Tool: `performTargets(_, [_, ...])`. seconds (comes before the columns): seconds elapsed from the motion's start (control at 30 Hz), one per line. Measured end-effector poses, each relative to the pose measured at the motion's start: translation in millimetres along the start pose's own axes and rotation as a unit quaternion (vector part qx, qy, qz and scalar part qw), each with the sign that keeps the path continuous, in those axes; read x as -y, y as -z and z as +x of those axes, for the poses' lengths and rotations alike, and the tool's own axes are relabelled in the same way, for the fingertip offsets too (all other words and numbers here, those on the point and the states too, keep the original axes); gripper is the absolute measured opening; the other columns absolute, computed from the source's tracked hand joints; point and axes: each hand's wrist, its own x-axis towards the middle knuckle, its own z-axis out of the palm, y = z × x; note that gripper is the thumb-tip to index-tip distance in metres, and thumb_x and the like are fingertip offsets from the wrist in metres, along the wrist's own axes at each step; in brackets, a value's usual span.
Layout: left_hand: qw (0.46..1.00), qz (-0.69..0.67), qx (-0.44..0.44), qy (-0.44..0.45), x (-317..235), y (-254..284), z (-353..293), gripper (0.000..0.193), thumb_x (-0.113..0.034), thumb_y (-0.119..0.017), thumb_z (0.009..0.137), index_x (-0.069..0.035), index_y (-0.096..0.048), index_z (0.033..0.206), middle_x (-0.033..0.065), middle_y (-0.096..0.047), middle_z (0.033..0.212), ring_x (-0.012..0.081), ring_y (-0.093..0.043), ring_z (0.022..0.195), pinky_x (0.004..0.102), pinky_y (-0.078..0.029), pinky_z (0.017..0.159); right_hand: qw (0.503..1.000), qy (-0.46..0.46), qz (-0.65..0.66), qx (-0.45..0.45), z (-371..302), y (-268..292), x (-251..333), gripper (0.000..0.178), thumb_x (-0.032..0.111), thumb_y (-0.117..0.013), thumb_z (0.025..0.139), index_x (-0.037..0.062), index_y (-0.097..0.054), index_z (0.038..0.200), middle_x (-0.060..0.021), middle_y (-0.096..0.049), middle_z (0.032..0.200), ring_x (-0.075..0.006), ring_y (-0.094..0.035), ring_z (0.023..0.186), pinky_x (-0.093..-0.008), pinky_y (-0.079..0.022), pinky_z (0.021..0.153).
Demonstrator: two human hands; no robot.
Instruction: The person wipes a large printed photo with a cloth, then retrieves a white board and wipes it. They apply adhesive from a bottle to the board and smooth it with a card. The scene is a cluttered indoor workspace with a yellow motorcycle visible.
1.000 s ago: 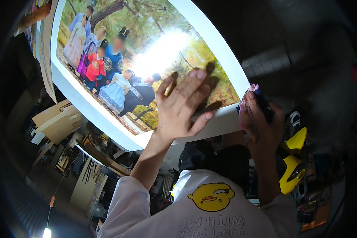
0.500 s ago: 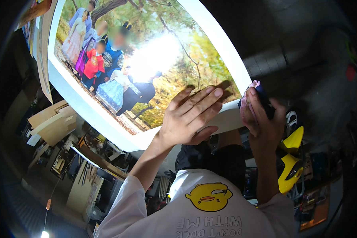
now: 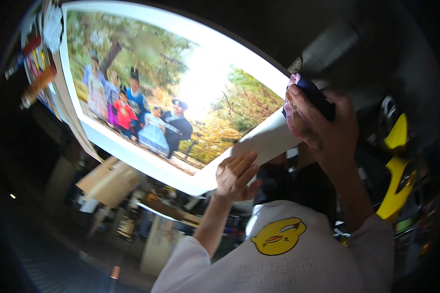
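Right hand [image 3: 322, 124] is clenched on a dark pad with pink cloth [image 3: 308, 95], pressed at the right edge of the large photo print [image 3: 181, 102]. Left hand [image 3: 235, 177] lies open and flat on the white border [image 3: 259, 144] below. Keep that palm firm and work the pad in even strokes along the edge.

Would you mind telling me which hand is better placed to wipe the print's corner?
Right. The right hand holds the cloth at the print corner; the left hand is flat on its border.
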Motion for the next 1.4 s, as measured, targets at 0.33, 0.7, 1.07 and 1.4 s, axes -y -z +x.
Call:
performTargets(0.33, [0.949, 0.193, -0.143, 0.206, 42.9, 52.4, 20.0, 0.029, -0.015, -0.057, 0.108, 0.0, -0.056, 0.084, 0.0093, -0.057, 0.084, 0.0225, -0.051, 0.072, 0.0374, -0.04, 0.061, 0.994, -0.012, 0.097, -0.049, -13.5, -3.6, -13.6, 0.051, 0.024, -0.086, 0.084, 0.0212, -0.073, 0.133, -0.0149, -0.06, 0.116, -0.0291, -0.064, 0.1, -0.0378, -0.058, 0.08])
performTargets(0.7, [0.956, 0.232, -0.118, 0.133, 56.6, 33.7, 146.6, 0.055, -0.05, -0.089, 0.081, -0.009, -0.053, 0.089, 0.003, -0.05, 0.083, 0.0236, -0.04, 0.082, 0.0416, -0.035, 0.077, 0.991, -0.008, 0.105, -0.088, -12.4, -11.1, -12.7, 0.053, 0.032, -0.089, 0.08, 0.0207, -0.075, 0.131, -0.0148, -0.065, 0.109, -0.0272, -0.065, 0.091, -0.0376, -0.054, 0.074])
performTargets(1.07, [0.95, 0.162, -0.189, 0.19, 51.3, 28.8, 160.9, 0.056, -0.044, -0.094, 0.077, -0.007, -0.054, 0.09, 0.0036, -0.049, 0.085, 0.0216, -0.041, 0.083, 0.0392, -0.034, 0.079, 0.995, 0.019, 0.069, -0.068, -16.8, -14.0, -17.9, 0.054, 0.035, -0.086, 0.086, 0.0224, -0.071, 0.137, -0.0149, -0.06, 0.115, -0.0279, -0.061, 0.105, -0.0375, -0.055, 0.075])
performTargets(1.4, [0.941, 0.132, -0.197, 0.24, 46.5, 28.3, 158.3, 0.057, -0.039, -0.096, 0.075, -0.004, -0.054, 0.091, 0.0051, -0.049, 0.09, 0.0228, -0.041, 0.084, 0.0389, -0.037, 0.078, 0.997, 0.002, 0.06, -0.044, -17.3, -11.9, -15.7, 0.057, 0.032, -0.086, 0.085, 0.024, -0.069, 0.139, -0.0135, -0.056, 0.118, -0.0273, -0.06, 0.105, -0.0379, -0.057, 0.078])
